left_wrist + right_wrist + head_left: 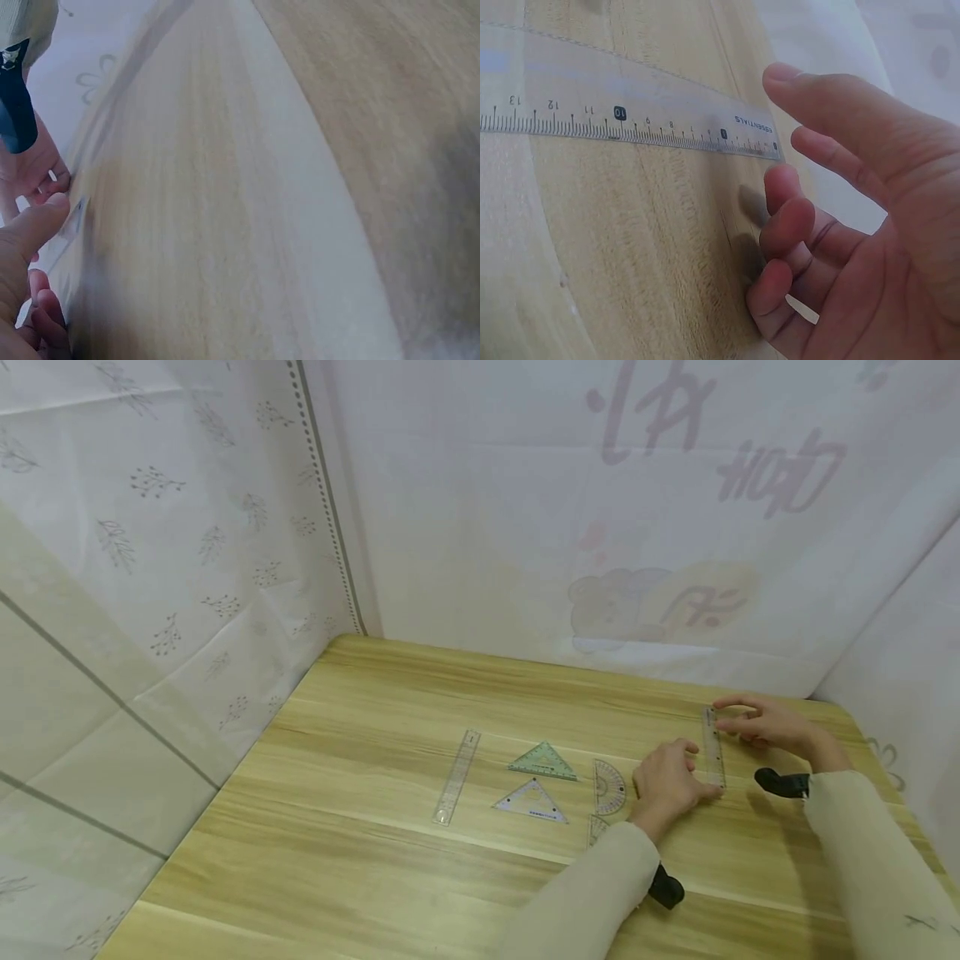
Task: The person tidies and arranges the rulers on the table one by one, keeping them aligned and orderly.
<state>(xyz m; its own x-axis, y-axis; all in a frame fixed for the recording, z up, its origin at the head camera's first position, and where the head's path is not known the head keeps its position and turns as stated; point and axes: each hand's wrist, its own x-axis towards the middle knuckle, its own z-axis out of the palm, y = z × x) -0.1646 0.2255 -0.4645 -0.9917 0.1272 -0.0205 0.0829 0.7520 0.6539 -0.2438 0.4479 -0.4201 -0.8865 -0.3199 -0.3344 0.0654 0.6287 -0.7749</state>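
Note:
A clear plastic ruler point(713, 748) lies lengthwise on the right of the wooden table in the head view. At its near end is my left hand point(667, 781), thumb tip right at the ruler's edge and fingers loosely bent to the left of it. My right hand point(772, 727) is by the far end, thumb and fingers spread apart. The right wrist view shows the printed scale of the ruler point(615, 97) and, past its end, the right hand point(855, 195) with nothing pinched between thumb and fingers.
Left of the hands lie a clear protractor point(609, 788), a smaller clear piece point(597, 828) partly behind the left sleeve, a green set square point(543, 763), a clear set square point(531, 802) and another straight ruler point(457, 778). Patterned white cloth point(465, 527) hangs behind the table point(337, 760).

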